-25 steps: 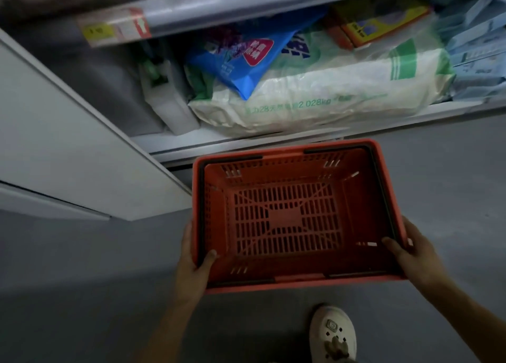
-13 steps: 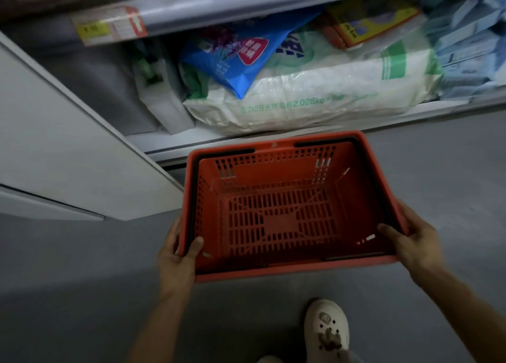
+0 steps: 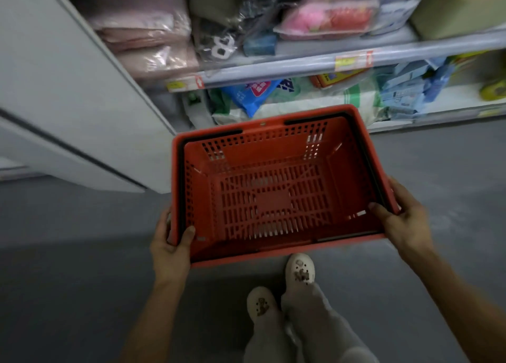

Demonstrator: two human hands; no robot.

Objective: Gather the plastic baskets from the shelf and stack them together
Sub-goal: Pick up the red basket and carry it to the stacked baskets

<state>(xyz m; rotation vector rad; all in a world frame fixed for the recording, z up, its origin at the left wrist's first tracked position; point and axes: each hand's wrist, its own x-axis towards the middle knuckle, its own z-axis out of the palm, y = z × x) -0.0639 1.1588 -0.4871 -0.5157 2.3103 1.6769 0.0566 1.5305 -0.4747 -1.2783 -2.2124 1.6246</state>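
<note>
Gripping the near left corner of the red plastic basket (image 3: 271, 187), the left hand (image 3: 171, 249) has its thumb hooked over the rim. The basket is held level above the grey floor (image 3: 68, 280), in front of the stocked shelf (image 3: 301, 64). The right hand (image 3: 405, 220) clasps the near right corner likewise, thumb inside.

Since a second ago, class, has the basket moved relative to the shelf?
Cannot tell: the camera tilted up, so basket and shelf both sit lower in view; the basket's far rim still overlaps the white sack.

Pale trousers (image 3: 315, 327), white clogs (image 3: 300, 270)
</note>
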